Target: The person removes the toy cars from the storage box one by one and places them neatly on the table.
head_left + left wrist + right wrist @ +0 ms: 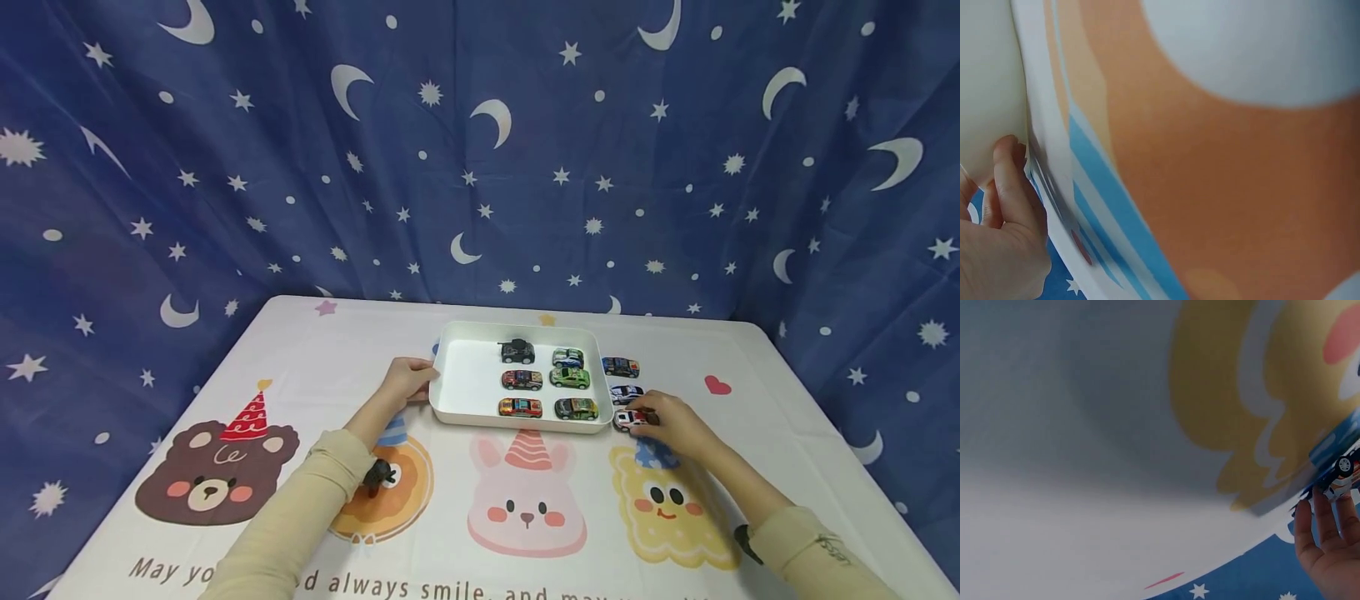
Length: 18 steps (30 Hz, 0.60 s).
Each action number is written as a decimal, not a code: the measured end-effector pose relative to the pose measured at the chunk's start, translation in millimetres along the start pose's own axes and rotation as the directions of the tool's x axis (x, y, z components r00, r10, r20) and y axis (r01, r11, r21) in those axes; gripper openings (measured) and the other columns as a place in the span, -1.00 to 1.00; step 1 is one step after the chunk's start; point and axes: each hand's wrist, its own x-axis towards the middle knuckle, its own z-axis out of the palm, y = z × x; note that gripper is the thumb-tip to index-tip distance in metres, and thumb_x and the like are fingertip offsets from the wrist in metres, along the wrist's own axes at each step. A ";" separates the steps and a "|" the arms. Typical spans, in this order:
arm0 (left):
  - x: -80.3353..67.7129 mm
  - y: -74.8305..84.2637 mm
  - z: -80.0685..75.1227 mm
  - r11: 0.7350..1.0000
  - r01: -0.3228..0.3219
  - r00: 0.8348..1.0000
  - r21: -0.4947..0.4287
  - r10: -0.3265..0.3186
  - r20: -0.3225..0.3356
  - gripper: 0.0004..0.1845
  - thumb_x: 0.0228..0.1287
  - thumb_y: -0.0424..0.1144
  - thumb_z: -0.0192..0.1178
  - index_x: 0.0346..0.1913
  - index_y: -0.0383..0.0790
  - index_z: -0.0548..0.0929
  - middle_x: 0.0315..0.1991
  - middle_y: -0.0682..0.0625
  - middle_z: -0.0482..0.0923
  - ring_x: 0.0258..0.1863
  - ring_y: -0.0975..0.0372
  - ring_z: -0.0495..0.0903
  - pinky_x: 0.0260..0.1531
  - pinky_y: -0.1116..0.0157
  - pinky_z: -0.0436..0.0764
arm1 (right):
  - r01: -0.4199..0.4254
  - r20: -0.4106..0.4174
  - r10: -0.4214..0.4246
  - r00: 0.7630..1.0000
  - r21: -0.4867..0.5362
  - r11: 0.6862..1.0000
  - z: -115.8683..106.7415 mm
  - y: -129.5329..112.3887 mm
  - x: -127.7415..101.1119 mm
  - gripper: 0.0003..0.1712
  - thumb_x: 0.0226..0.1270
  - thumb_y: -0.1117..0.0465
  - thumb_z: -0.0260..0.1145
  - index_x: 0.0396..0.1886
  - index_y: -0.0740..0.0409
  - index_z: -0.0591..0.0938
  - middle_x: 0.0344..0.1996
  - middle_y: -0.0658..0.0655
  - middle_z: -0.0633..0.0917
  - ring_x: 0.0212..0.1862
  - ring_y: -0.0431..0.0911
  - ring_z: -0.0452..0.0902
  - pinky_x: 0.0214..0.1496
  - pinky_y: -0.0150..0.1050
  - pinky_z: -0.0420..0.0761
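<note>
Altogether six toy cars in white tray [468,392], left hand [405,380] gripping tray, right hand [675,423] pinching white car [628,419].

This looks like a staged play corner set up for recording rather than a lived-in room: a dark blue backdrop cloth [480,150] printed with moons and stars hangs behind, and a table [750,375] wears a cartoon-animal party cloth.

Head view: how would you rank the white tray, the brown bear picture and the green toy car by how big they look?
1. White tray and brown bear picture: about alike; the bear lies nearer, so unranked.
2. Green toy car, smallest.
</note>
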 end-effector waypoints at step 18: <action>0.2 -1.2 0.0 1.000 0.002 1.000 0.018 -0.002 -0.006 -0.62 0.25 -0.33 0.15 0.12 -0.37 0.53 -0.03 -0.25 0.61 -0.57 0.39 0.56 -0.52 0.47 0.68 | -0.020 0.071 0.019 0.997 0.003 1.000 4.4 0.1 4.3 -0.56 -0.05 0.23 0.51 -0.16 0.34 0.64 -0.25 0.21 0.67 -0.20 0.00 0.53 -0.01 0.06 0.60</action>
